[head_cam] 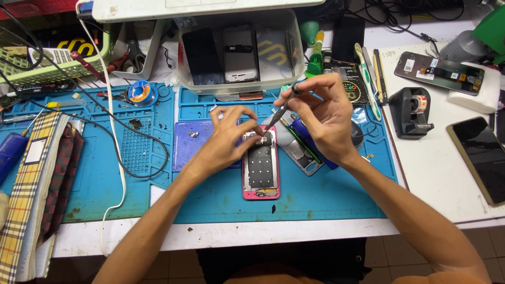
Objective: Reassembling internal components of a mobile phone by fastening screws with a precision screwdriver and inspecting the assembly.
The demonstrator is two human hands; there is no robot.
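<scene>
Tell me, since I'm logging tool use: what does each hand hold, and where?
Right hand pinches a screwdriver at its upper shaft; left hand steadies the pink opened phone at its top.

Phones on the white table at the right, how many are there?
2: one phone lies face down at the back by the tape dispenser, one dark-screened phone at the right edge. Others may be hidden.
</scene>
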